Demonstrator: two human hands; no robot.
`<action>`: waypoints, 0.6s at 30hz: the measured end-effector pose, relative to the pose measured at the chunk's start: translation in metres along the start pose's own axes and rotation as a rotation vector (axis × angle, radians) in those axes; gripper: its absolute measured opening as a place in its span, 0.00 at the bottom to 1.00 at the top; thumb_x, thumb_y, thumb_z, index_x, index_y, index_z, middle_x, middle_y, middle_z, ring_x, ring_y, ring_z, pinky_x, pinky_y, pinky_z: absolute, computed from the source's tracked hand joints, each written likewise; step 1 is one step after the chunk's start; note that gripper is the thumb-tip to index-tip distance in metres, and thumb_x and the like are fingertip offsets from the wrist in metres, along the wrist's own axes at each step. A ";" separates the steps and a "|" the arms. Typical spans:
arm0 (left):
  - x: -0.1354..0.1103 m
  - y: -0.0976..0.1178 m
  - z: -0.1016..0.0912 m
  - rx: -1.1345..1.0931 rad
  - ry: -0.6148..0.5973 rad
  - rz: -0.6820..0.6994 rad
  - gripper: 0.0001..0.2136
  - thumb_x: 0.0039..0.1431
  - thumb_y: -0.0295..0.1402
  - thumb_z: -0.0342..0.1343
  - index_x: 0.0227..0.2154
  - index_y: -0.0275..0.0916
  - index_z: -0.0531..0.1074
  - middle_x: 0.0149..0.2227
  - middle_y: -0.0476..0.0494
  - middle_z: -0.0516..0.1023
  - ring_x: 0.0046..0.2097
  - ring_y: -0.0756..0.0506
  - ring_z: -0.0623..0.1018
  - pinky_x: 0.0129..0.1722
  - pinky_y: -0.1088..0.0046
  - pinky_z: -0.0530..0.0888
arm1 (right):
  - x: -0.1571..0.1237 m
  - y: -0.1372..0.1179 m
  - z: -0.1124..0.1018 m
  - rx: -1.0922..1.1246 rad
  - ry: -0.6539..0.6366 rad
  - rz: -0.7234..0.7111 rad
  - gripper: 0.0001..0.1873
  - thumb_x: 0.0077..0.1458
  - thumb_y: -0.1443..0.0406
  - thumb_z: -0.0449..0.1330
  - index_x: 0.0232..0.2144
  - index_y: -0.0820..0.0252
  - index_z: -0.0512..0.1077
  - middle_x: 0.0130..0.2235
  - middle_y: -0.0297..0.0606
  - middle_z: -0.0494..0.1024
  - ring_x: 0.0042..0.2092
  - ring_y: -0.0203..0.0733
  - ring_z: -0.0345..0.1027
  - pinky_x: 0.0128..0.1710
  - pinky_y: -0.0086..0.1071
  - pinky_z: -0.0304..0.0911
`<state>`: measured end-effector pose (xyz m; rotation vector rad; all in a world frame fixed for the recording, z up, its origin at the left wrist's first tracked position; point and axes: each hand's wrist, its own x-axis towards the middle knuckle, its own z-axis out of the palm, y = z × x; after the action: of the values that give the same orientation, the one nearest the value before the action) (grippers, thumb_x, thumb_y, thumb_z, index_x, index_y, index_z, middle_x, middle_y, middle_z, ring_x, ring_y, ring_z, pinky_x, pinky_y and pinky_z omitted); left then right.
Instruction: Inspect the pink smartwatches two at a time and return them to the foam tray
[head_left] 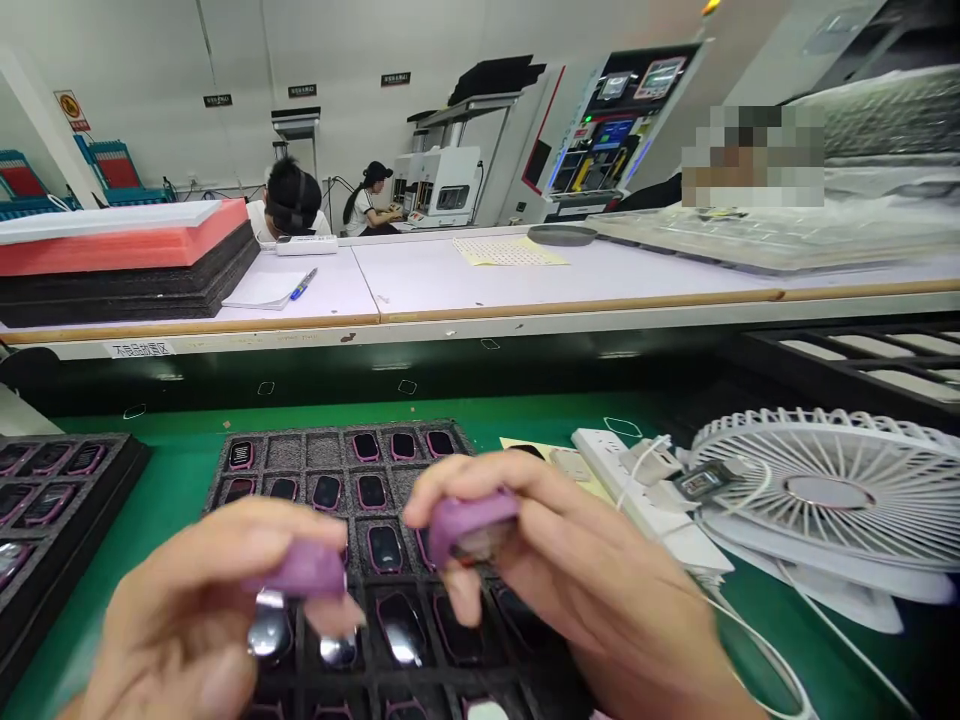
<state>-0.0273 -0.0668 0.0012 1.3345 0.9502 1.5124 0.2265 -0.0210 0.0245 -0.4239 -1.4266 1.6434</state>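
Observation:
My left hand (202,610) pinches a small purple-cased device (304,572) between thumb and fingers, close to the camera. My right hand (570,570) grips a second purple-cased device (469,520) the same way. Both hands hover over a black foam tray (300,455) on the green mat. The tray's pockets hold several small devices with dark glossy faces and pink rims; a few back pockets are bare. Both hands are blurred by nearness.
A second black foam tray (45,490) with similar devices sits at the left. A white power strip (637,490) with plugs and a white desk fan (817,500) lie to the right. Behind, a raised white bench carries stacked foam (127,270). People work at machines beyond it.

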 end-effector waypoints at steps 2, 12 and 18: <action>0.025 0.005 0.015 -0.088 -0.005 0.020 0.14 0.52 0.41 0.65 0.43 0.52 0.79 0.42 0.43 0.82 0.33 0.39 0.82 0.31 0.58 0.83 | 0.015 0.009 -0.001 0.063 0.021 0.013 0.16 0.63 0.52 0.58 0.48 0.52 0.72 0.43 0.43 0.77 0.30 0.42 0.74 0.32 0.39 0.68; 0.087 -0.042 0.023 -0.002 -0.094 -0.203 0.15 0.52 0.38 0.63 0.41 0.37 0.75 0.31 0.47 0.79 0.22 0.52 0.76 0.22 0.77 0.74 | 0.060 0.062 -0.020 -0.069 0.125 0.090 0.17 0.53 0.58 0.68 0.40 0.58 0.70 0.33 0.33 0.75 0.22 0.30 0.67 0.21 0.25 0.60; 0.115 -0.071 0.005 0.113 -0.123 -0.222 0.25 0.46 0.29 0.63 0.50 0.38 0.67 0.39 0.47 0.75 0.27 0.52 0.78 0.28 0.76 0.76 | 0.082 0.103 -0.044 0.035 0.210 0.228 0.16 0.54 0.62 0.64 0.44 0.59 0.69 0.37 0.37 0.78 0.25 0.34 0.73 0.24 0.27 0.62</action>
<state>-0.0174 0.0650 -0.0284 1.3370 1.0798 1.2104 0.1746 0.0769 -0.0585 -0.7397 -1.2265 1.7432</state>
